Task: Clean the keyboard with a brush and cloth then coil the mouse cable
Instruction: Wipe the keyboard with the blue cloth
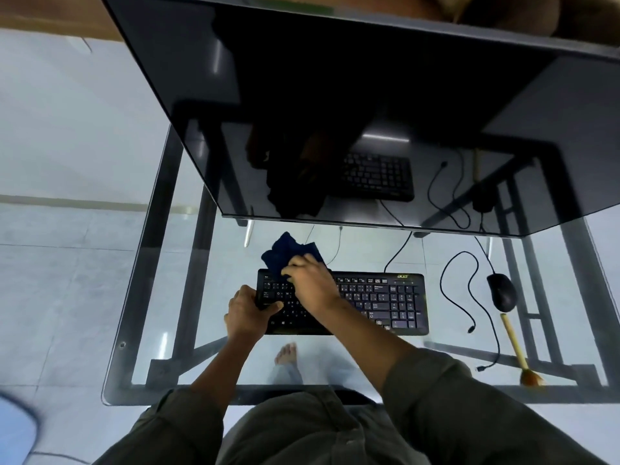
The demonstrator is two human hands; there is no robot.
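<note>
- The right hand [310, 286] clutches a bunched dark blue cloth [285, 250] and presses it onto the upper left keys. Most of the cloth spills past the keyboard's back edge.
- The left hand [248, 313] clamps the left end of the keyboard [385, 303], thumb on top. This is probably to stop the keyboard sliding on the smooth glass under the wiping pressure.
- The keyboard lies flat in the middle of the glass table [188, 391], just in front of the monitor [335, 112]. Its right half is uncovered and likely yet to be wiped.
- The brush [515, 344] rests near the table's front right edge, bristles toward the person and well apart from both hands, so brushing looks finished.
- The mouse [502, 292] sits to the right of the keyboard.
- The cable [441, 286] sprawls in loose loops between the mouse and the keyboard, not yet coiled.
</note>
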